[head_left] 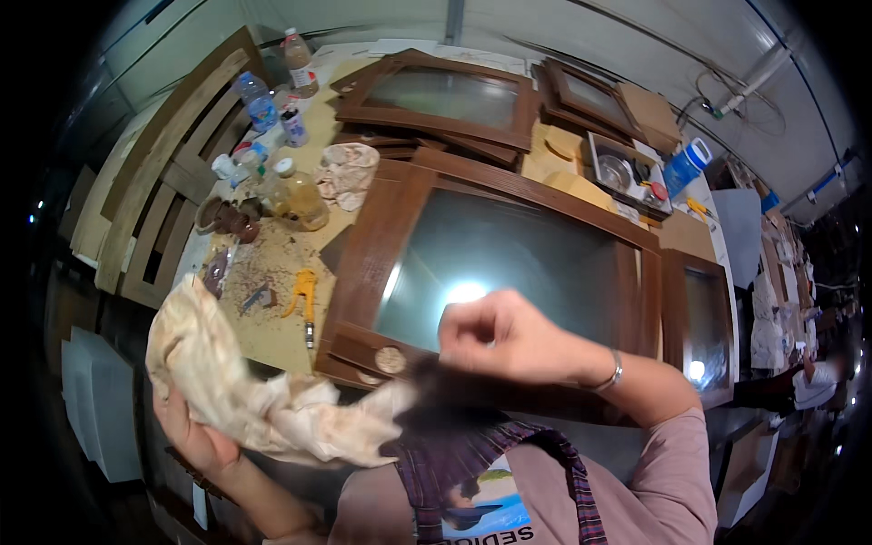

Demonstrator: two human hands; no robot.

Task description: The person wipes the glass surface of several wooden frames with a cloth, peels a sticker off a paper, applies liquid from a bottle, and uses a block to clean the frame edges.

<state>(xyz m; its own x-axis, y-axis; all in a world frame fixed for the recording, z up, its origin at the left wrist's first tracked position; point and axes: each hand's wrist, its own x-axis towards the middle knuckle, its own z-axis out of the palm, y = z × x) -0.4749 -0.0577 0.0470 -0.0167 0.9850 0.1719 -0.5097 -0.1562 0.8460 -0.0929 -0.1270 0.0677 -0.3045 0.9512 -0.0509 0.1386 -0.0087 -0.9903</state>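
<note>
A crumpled cream cloth (313, 422) with pale brown stains hangs from my left hand (195, 431), whose fingers are closed round its left end. The cloth stretches toward my waist, below the table's near edge. My right hand (509, 341) is raised over the near part of a brown wooden door with a glass pane (518, 241). Its fingers are curled together, and what they hold, if anything, cannot be made out. Beneath that hand a dark blurred shape (463, 391) hides part of the door's near edge. A round pale disc (391, 361) lies at the door's near left corner.
More glazed wooden doors (436, 95) are stacked at the back, with another (698, 309) at right. On the left stand several bottles (302, 195), beside a stained rag (347, 173). A yellow-handled tool (302, 291) lies among crumbs. A box of small items (627, 173) and blue bottle (688, 166) sit back right.
</note>
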